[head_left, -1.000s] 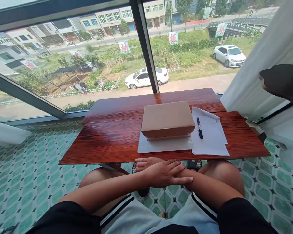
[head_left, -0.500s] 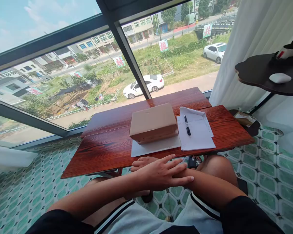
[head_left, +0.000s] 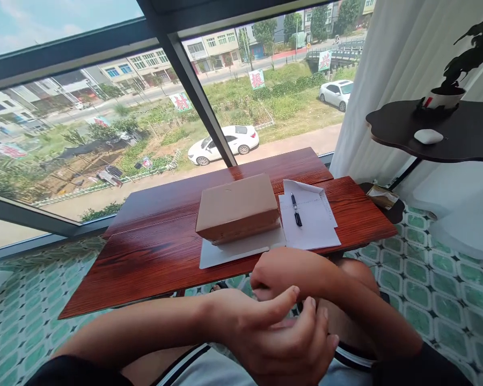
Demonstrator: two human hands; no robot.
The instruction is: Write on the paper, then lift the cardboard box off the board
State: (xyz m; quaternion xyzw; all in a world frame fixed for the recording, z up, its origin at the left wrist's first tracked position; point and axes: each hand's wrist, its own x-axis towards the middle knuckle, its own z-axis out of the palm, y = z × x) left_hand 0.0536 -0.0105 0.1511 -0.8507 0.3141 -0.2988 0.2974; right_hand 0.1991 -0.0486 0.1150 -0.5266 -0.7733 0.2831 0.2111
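The person is sitting at a low red-brown wooden worktop [head_left: 153, 252] by a big window, with both arms crossing over the lap below its near edge. The left hand [head_left: 282, 335] is hanging lowest in view, its fingers curling loosely inward with the thumb sticking out above them, and it is holding nothing. The right hand [head_left: 284, 271] is sitting just above it, close to the worktop's edge, its fingers folding under so that they are hard to make out; it seems to be a loose fist, and it is gripping nothing that shows. The two hands are lying very near each other, and whether they are touching cannot be told.

Nearest to them on the worktop, a closed brown cardboard box [head_left: 237, 206] is lying flat on a white sheet [head_left: 225, 252] that is poking out from under its near side. Just to the right of the box, a small stack of white papers [head_left: 312, 228] is lying with a dark pen [head_left: 296, 210] resting on top, pointing away from the person.

Off to the right, a dark shelf [head_left: 459, 134] is carrying a potted plant [head_left: 446, 94] and a small white case [head_left: 428, 136]. A white curtain [head_left: 386, 80] is hanging beside the glass, and green patterned floor tiles [head_left: 28, 327] are spreading out under the worktop.
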